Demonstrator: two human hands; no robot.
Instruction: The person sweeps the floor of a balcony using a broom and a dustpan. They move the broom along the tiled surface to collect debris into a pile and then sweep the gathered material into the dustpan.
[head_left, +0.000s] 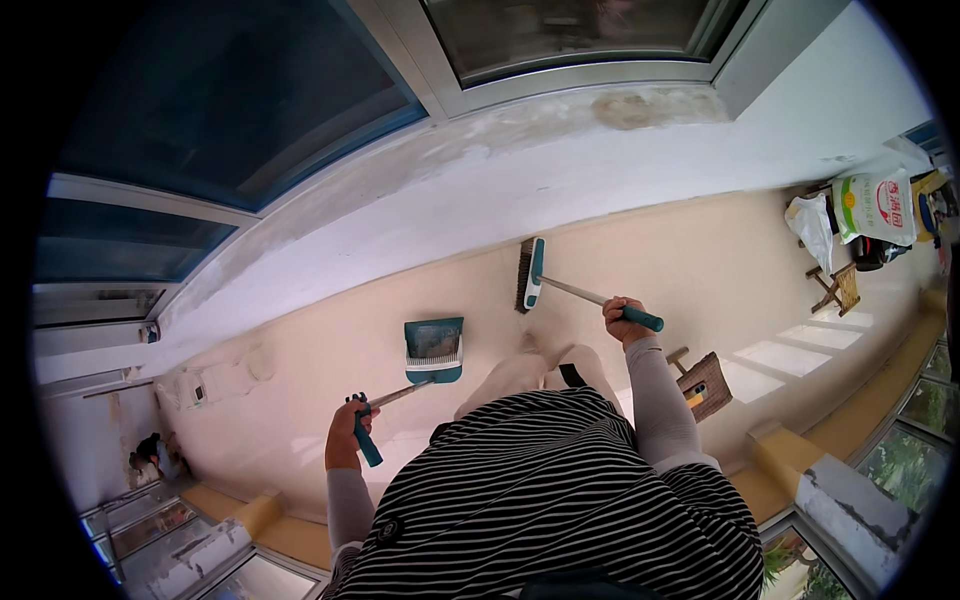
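My left hand (349, 427) grips the teal handle of a long-handled dustpan (433, 341). Its teal pan, with a row of pale comb teeth, stands on the beige floor to the left of my legs. In my right hand (621, 319) is the metal pole of a broom (534, 274), held just below its teal end grip. The broom's teal and white head, with dark bristles, is down at the floor near the foot of the white wall. A gap of floor lies between the broom head and the dustpan, and the bristles face the dustpan's side.
Behind my right arm stands a small stool (705, 386) with a phone-like object on it. A folding stool (834, 289), a white plastic bag (811, 225) and a printed sack (876, 206) are at the far right. Clear plastic (217, 382) lies at left. Windows line both sides.
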